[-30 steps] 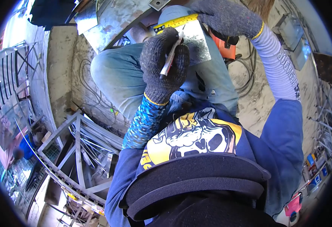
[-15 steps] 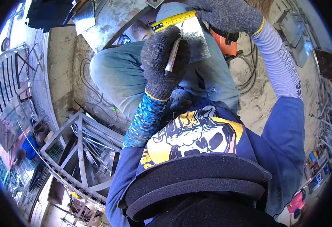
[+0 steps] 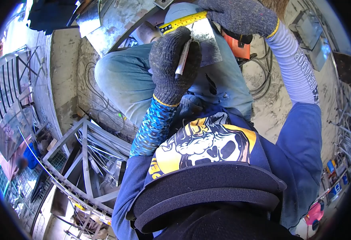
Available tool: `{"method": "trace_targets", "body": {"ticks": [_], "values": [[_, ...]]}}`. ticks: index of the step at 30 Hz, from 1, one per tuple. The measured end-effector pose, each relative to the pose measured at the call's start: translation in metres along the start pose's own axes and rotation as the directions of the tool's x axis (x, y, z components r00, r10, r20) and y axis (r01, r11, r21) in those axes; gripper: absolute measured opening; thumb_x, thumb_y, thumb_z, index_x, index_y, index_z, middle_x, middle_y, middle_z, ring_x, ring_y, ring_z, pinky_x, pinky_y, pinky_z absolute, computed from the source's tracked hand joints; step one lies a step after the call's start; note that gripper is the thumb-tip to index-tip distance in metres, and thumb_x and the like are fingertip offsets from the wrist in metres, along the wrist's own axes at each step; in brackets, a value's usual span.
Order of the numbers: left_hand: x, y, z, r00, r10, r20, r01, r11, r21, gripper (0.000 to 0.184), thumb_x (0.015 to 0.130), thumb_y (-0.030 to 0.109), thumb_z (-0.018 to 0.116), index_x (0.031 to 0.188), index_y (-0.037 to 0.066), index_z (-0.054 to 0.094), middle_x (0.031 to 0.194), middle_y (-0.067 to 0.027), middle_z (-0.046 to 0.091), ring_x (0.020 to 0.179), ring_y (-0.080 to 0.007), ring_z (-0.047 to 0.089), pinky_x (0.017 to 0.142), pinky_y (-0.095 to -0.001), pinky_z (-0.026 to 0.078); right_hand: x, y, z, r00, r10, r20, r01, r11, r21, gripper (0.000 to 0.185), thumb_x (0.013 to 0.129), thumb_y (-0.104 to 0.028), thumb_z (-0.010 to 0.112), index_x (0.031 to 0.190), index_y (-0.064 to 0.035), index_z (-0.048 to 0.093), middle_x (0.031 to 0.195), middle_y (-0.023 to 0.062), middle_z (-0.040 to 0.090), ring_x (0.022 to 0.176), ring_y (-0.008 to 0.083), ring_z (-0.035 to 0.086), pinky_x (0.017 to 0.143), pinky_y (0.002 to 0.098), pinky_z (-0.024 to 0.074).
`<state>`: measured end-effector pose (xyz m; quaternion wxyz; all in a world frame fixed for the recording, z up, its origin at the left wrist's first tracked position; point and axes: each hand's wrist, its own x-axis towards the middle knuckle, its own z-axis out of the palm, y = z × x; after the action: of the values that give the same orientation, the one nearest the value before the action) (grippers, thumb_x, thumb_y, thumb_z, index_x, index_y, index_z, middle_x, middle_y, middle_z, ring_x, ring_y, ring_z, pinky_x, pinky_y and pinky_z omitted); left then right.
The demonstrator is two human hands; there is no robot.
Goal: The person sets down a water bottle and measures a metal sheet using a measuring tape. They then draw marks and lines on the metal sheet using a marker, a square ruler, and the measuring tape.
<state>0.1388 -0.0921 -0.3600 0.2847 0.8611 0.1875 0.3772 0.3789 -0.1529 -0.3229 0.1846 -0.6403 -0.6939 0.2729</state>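
Note:
My left hand (image 3: 171, 66), in a dark grey knitted glove, is closed around a white marker pen (image 3: 182, 59) with a dark end. The pen's upper end lies near the edge of a yellow tape measure (image 3: 185, 21). My right hand (image 3: 241, 18), gloved alike, grips the right end of the tape; whether the case is inside the hand is hidden. Beneath the tape, a shiny square piece of sheet metal (image 3: 209, 50) rests on my leg in blue jeans (image 3: 231, 80). My left fingers cover the sheet's left part.
A metal-topped table (image 3: 123, 20) stands at the upper left. An orange tool or case (image 3: 239, 49) and coiled cables (image 3: 263, 76) lie on the floor to the right. A metal frame (image 3: 85, 160) with metal bars stands at lower left.

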Motion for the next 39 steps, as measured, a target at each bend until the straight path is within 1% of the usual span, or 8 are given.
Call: {"method": "trace_targets", "body": {"ticks": [3, 11, 20, 25, 30, 33, 35, 39], "values": [[0.0000, -0.0015, 0.0007, 1.000, 0.021, -0.004, -0.021, 1.000, 0.003, 0.034, 0.080, 0.015, 0.078, 0.111, 0.005, 0.067, 0.100, -0.0163, 0.070, 0.090, -0.0353, 0.069, 0.081, -0.0426, 0.055, 0.0000, 0.0004, 0.0003, 1.000, 0.009, 0.005, -0.009, 1.000, 0.002, 0.016, 0.088, -0.017, 0.056, 0.093, -0.0041, 0.063, 0.088, 0.0208, 0.066, 0.086, 0.0409, 0.065, 0.077, 0.0476, 0.0502], [0.0008, -0.0001, 0.0003, 1.000, 0.000, 0.001, 0.000, 1.000, 0.001, 0.033, 0.080, 0.015, 0.078, 0.110, 0.005, 0.067, 0.100, -0.0162, 0.070, 0.091, -0.0351, 0.069, 0.081, -0.0428, 0.055, -0.0011, -0.0002, 0.0011, 1.000, 0.003, -0.025, -0.003, 1.000, -0.002, 0.016, 0.089, -0.018, 0.057, 0.093, -0.0042, 0.063, 0.089, 0.0211, 0.067, 0.086, 0.0409, 0.065, 0.078, 0.0473, 0.0504], [0.0007, -0.0023, 0.0010, 1.000, 0.007, 0.005, -0.007, 1.000, -0.009, 0.032, 0.081, 0.014, 0.078, 0.110, 0.005, 0.068, 0.099, -0.0162, 0.070, 0.090, -0.0350, 0.069, 0.081, -0.0426, 0.055, 0.0002, 0.0006, 0.0000, 1.000, -0.012, 0.009, 0.012, 1.000, -0.010, 0.014, 0.088, -0.016, 0.056, 0.093, -0.0042, 0.062, 0.088, 0.0206, 0.066, 0.086, 0.0409, 0.065, 0.078, 0.0472, 0.0505], [0.0002, -0.0010, 0.0000, 1.000, 0.002, 0.013, -0.002, 1.000, -0.011, 0.033, 0.081, 0.015, 0.078, 0.111, 0.005, 0.068, 0.099, -0.0160, 0.070, 0.090, -0.0348, 0.069, 0.080, -0.0425, 0.055, -0.0006, -0.0009, -0.0003, 1.000, -0.013, -0.006, 0.013, 1.000, -0.010, 0.015, 0.089, -0.017, 0.056, 0.093, -0.0042, 0.062, 0.088, 0.0209, 0.066, 0.087, 0.0411, 0.065, 0.078, 0.0474, 0.0504], [0.0004, -0.0036, 0.0021, 0.999, 0.043, -0.015, -0.043, 0.999, 0.008, 0.034, 0.081, 0.016, 0.078, 0.111, 0.006, 0.068, 0.099, -0.0157, 0.070, 0.089, -0.0347, 0.069, 0.080, -0.0426, 0.054, -0.0013, 0.0007, 0.0006, 0.999, -0.026, -0.031, 0.026, 1.000, 0.005, 0.016, 0.089, -0.017, 0.056, 0.093, -0.0042, 0.063, 0.089, 0.0212, 0.066, 0.087, 0.0413, 0.065, 0.078, 0.0476, 0.0503], [0.0020, -0.0041, 0.0013, 0.998, 0.065, 0.001, -0.065, 0.997, 0.037, 0.034, 0.081, 0.017, 0.078, 0.111, 0.006, 0.067, 0.098, -0.0156, 0.070, 0.088, -0.0346, 0.068, 0.079, -0.0429, 0.054, -0.0009, 0.0004, 0.0003, 1.000, -0.020, -0.022, 0.019, 1.000, -0.006, 0.016, 0.089, -0.017, 0.056, 0.093, -0.0042, 0.063, 0.089, 0.0212, 0.067, 0.087, 0.0413, 0.065, 0.078, 0.0475, 0.0502], [0.0012, -0.0038, 0.0013, 0.998, 0.055, 0.001, -0.055, 0.998, 0.034, 0.034, 0.081, 0.016, 0.078, 0.112, 0.006, 0.067, 0.098, -0.0155, 0.070, 0.088, -0.0346, 0.068, 0.079, -0.0430, 0.054, -0.0013, -0.0013, -0.0003, 1.000, 0.014, -0.007, -0.014, 1.000, -0.024, 0.016, 0.089, -0.017, 0.056, 0.094, -0.0043, 0.063, 0.089, 0.0213, 0.067, 0.087, 0.0410, 0.065, 0.078, 0.0473, 0.0501], [0.0004, -0.0026, 0.0006, 0.998, 0.055, 0.002, -0.055, 0.998, 0.038, 0.034, 0.081, 0.016, 0.078, 0.112, 0.005, 0.067, 0.098, -0.0155, 0.070, 0.088, -0.0349, 0.068, 0.079, -0.0428, 0.054, -0.0018, -0.0027, -0.0009, 1.000, 0.006, -0.018, -0.006, 1.000, 0.004, 0.016, 0.089, -0.017, 0.056, 0.094, -0.0044, 0.063, 0.089, 0.0212, 0.067, 0.087, 0.0408, 0.065, 0.078, 0.0473, 0.0500]]}}
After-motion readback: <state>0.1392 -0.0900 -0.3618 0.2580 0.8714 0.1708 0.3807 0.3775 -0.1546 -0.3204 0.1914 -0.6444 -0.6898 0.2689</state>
